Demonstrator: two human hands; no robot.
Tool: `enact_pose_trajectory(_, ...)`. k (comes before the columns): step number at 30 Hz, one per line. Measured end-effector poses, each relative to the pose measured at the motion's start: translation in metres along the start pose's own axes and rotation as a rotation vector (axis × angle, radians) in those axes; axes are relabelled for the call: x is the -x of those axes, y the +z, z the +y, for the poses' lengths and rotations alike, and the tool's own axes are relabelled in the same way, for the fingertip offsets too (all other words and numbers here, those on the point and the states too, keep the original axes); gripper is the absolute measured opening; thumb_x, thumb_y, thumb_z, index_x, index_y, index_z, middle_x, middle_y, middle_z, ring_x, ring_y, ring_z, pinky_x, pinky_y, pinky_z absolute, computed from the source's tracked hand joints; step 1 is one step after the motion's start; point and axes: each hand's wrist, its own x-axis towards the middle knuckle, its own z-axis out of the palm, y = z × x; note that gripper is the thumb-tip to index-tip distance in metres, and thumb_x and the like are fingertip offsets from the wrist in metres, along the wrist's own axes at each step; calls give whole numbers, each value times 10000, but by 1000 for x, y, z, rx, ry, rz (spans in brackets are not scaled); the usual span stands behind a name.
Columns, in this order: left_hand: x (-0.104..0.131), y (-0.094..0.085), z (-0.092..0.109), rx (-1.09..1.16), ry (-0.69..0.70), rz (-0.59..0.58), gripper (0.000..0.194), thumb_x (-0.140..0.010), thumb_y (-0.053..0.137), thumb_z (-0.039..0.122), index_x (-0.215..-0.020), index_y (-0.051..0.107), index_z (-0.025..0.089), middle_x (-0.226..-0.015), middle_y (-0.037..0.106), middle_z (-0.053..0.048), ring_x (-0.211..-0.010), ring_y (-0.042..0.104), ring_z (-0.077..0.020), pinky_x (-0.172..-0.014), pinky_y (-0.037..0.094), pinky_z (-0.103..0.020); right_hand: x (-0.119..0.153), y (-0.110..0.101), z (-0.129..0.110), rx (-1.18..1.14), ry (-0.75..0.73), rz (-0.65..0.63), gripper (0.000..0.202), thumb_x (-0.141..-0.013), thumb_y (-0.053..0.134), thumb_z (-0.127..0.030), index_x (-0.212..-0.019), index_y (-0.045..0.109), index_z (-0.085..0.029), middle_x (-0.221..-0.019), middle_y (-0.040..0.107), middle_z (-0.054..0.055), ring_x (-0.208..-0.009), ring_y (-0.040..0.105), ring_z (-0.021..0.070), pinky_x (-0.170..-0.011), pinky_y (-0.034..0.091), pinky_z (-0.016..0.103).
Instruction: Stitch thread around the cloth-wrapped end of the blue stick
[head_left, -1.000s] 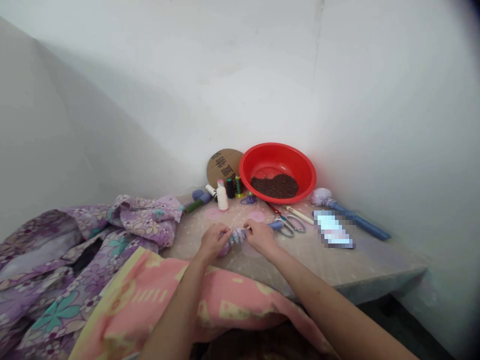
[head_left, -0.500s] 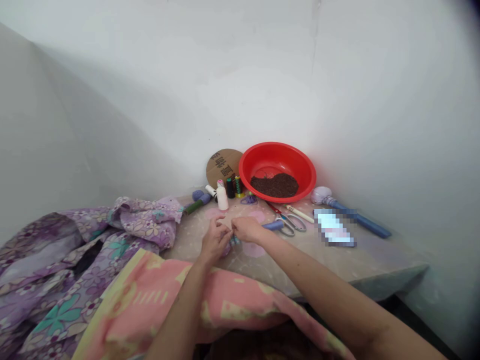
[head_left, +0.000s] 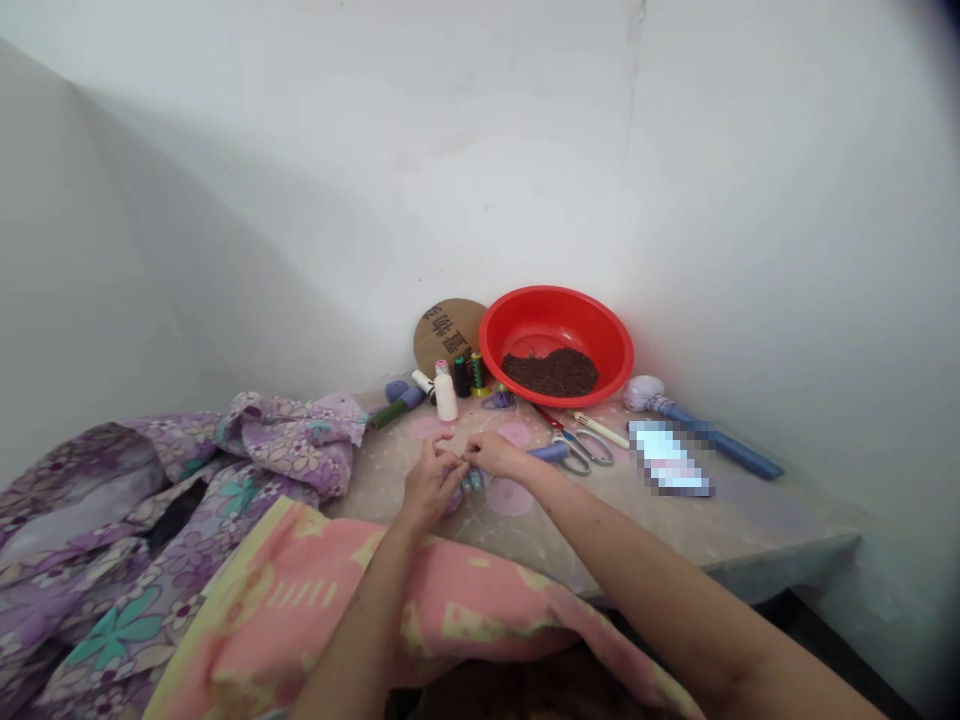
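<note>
My left hand [head_left: 431, 482] is over the table, its thumb and fingers pinched together on something too small to name. Fingertip to fingertip with it, my right hand [head_left: 493, 454] is closed in a pinch too, and what it grips is hidden. A small teal-blue piece [head_left: 472, 481] shows just below the fingertips. Under the left hand's palm a bit of purple material [head_left: 454, 502] is partly visible. Right of my right hand lies a blue roll [head_left: 550, 453]. Pink and yellow cloth [head_left: 495, 600] spreads beneath my forearms.
A red basin [head_left: 619, 350] with dark grains leans at the wall beside a cardboard disc [head_left: 442, 335]. Thread spools [head_left: 446, 395], scissors [head_left: 596, 450], a pen [head_left: 604, 430], a phone [head_left: 667, 458] and a blue-handled tool [head_left: 724, 447] lie around. Floral fabric [head_left: 285, 450] covers the left.
My right hand has shifted slightly, its fingers a little more raised from the left fingertips. More of the small teal-blue piece shows. The left hand has barely moved.
</note>
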Motion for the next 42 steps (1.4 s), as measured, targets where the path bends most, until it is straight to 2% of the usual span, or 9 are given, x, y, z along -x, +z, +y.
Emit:
enact_pose_trajectory(4, 0, -1, 1, 10, 16, -6, 249, -776, 423, 363, -727, 594, 188, -1119, 412, -32, -844, 511, -111, -764, 407, -254, -1, -1, -1, -129, 12, 15, 85, -569, 538, -86, -519, 535, -155, -487, 499, -54, -494, 432, 60, -457, 293, 155)
enact_pose_trajectory(8, 0, -1, 1, 16, 30, -11, 244, -773, 429, 358, -712, 586, 181, -1063, 441, -31, -821, 515, -106, -757, 405, -244, -2, 2, -4, -292, 82, 89, 114, -717, 392, -176, -632, 467, -163, -535, 510, -50, -396, 381, 44, -404, 299, 161)
enact_pose_trajectory(15, 1, 1, 0, 39, 5, -4, 224, -760, 460, 357, -709, 617, 206, -1097, 466, -9, -828, 514, -103, -766, 406, -236, 1, -26, -27, -1075, 122, 393, 135, -723, 440, -318, -713, 368, -204, -488, 476, -74, -372, 449, 68, -442, 404, 206)
enact_pose_trajectory(21, 1, 3, -2, 117, -16, 26, 227, -756, 469, 356, -733, 630, 198, -1108, 468, -31, -841, 518, -108, -779, 409, -244, 3, -103, -44, -769, -301, 940, 206, -730, 474, -381, -700, 480, -178, -526, 505, -52, -522, 509, 75, -608, 422, 219)
enact_pose_trajectory(24, 0, 5, -3, 148, -23, 44, 214, -748, 480, 344, -722, 626, 190, -1113, 469, -36, -840, 524, -108, -793, 406, -250, 12, -135, -45, -586, -386, 1067, 229, -759, 438, -392, -747, 508, -174, -561, 523, -41, -562, 520, 81, -634, 415, 223)
enact_pose_trajectory(28, 0, 5, -3, 172, -34, 63, 218, -742, 486, 353, -706, 623, 187, -1120, 468, -35, -837, 529, -109, -796, 405, -249, 19, -129, -30, -434, -371, 767, 217, -757, 441, -364, -759, 534, -168, -514, 482, -55, -458, 457, 72, -510, 383, 198)
enact_pose_trajectory(35, 0, 3, -1, 172, -30, 50, 231, -750, 474, 362, -710, 611, 181, -1128, 456, -41, -825, 528, -107, -782, 409, -255, 23, -48, 12, -82, -248, 73, 159, -632, 584, -252, -742, 642, -152, -681, 625, 2, -626, 530, 112, -569, 375, 201)
enact_pose_trajectory(38, -1, 3, -3, 176, -25, 41, 223, -746, 480, 356, -711, 609, 178, -1125, 460, -46, -818, 529, -105, -778, 411, -254, 30, -30, 12, 4, -215, -16, 200, -614, 597, -244, -798, 663, -204, -736, 650, -13, -667, 548, 123, -579, 365, 202)
enact_pose_trajectory(42, -1, 5, -5, 192, -18, 57, 226, -743, 485, 364, -703, 609, 179, -1108, 476, -47, -873, 520, -121, -802, 402, -259, 36, -20, 7, 83, -139, 45, 164, -635, 582, -257, -770, 674, -246, -696, 651, -30, -665, 550, 123, -566, 338, 204)
